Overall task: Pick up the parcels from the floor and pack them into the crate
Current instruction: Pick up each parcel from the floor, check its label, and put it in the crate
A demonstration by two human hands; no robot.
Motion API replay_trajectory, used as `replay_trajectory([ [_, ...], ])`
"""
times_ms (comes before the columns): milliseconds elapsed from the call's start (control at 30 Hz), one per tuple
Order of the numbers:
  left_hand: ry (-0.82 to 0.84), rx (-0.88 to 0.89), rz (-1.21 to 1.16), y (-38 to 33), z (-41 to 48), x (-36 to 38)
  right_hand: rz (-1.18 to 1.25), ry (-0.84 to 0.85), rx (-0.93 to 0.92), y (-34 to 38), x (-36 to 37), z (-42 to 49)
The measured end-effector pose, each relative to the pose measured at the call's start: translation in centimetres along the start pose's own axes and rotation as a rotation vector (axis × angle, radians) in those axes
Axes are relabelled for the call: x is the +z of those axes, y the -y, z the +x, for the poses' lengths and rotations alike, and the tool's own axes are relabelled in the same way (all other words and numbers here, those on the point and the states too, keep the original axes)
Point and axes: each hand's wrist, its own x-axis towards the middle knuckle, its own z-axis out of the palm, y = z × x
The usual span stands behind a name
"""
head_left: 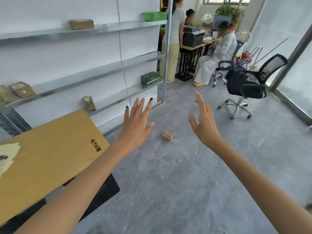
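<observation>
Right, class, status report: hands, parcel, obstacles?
Left hand open, empty. Right hand open, empty. Small parcel on floor ahead, untouched. Nothing blocking it.

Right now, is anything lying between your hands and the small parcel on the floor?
Nothing. In the head view, only bare grey floor shows between the left hand, the right hand and the parcel.

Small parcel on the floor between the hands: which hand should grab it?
Left, narrowly. The left hand and right hand are both open and empty, but the parcel sits nearer the left one in the head view. Neither touches it yet, and depth is hard to judge.
</observation>
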Motion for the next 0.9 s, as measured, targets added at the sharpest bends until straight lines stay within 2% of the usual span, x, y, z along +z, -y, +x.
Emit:
replay_trajectory([
  [300,0.043,-0.035,0.064,-0.4,10.6,6.3,-0.056,0.094,0.123,-12.0,2.2,4.9],
  [467,0.053,-0.077,0.064,2.2,16.9,10.1,-0.068,0.151,0.167,-16.4,6.8,9.1],
  [633,0.076,-0.042,0.069,5.1,25.9,14.7,-0.107,0.193,0.181,-20.8,12.0,15.5],
  [733,0.081,-0.096,0.037,7.0,31.2,16.9,-0.137,0.232,0.219,-23.5,14.9,19.9],
  [900,0.164,-0.118,0.055,10.2,38.7,21.0,-0.149,0.280,0.316,-28.1,19.5,25.8],
])
